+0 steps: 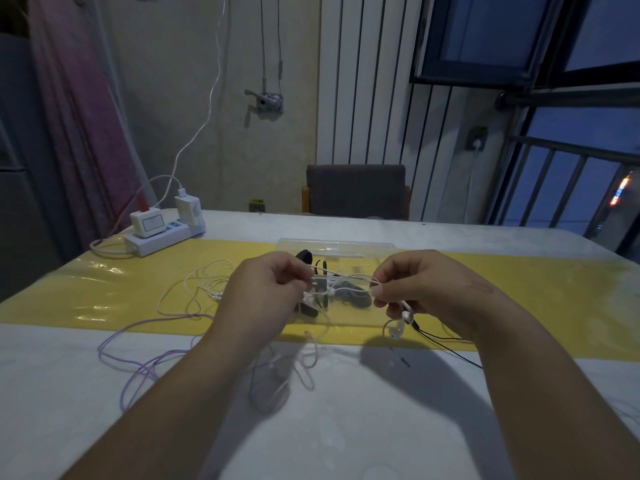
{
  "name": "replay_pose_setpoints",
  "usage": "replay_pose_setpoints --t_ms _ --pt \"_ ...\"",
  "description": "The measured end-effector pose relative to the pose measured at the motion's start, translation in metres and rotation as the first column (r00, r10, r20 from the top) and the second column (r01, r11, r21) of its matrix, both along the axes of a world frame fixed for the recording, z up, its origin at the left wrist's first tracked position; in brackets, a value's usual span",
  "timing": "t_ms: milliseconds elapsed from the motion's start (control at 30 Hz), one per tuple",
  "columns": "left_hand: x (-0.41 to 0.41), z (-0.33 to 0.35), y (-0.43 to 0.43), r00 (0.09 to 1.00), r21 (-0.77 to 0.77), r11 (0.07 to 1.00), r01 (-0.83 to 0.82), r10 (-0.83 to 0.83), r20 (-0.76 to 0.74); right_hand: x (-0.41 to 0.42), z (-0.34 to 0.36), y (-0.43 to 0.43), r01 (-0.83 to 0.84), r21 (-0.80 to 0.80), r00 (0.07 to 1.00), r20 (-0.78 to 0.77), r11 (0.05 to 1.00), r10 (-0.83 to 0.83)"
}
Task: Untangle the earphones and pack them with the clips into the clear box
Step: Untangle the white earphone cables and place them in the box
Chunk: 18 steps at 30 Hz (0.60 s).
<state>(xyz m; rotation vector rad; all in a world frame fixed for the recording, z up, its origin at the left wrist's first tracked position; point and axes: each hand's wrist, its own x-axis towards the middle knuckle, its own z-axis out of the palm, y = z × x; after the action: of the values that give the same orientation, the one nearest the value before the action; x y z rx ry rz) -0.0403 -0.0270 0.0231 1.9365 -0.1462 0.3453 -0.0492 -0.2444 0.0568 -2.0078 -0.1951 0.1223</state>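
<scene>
Two hands hold a white earphone cable (346,279) stretched between them just above the bench (346,427): the left hand (266,289) pinches one end of the taut span between thumb and fingertips, and the right hand (426,289) pinches the other, with a white earbud (396,330) dangling below its fingers. More white cable (194,285) lies in loose loops to the left on the yellow mat (519,289), a purple cable (138,355) curls nearer the left forearm, and a thin black cable (446,339) trails out under the right wrist. Behind the hands stands the clear box (336,244), with dark clips (349,296) lying in or right by it (the hands hide which). The cable looks light, limp and thin, so it should slide through loops easily but snag if tugged; I judge it best held at the earbud stems or close beside a knot, easing loops apart instead of pulling the span tight. A white power strip (162,237) sits well apart at the far left of the bench.
</scene>
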Motion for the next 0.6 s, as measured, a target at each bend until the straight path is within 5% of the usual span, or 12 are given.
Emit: replay_pose_setpoints --t_ms 333,600 --pt "-0.004 0.006 0.005 0.988 0.448 0.887 -0.116 0.148 -0.035 -0.001 0.000 -0.002 -0.065 0.002 0.997 -0.040 0.998 0.065" --pt "-0.006 0.001 0.000 0.998 0.638 0.768 0.058 -0.049 -0.032 -0.002 0.000 0.001 -0.126 -0.047 0.992 -0.027 0.991 0.125"
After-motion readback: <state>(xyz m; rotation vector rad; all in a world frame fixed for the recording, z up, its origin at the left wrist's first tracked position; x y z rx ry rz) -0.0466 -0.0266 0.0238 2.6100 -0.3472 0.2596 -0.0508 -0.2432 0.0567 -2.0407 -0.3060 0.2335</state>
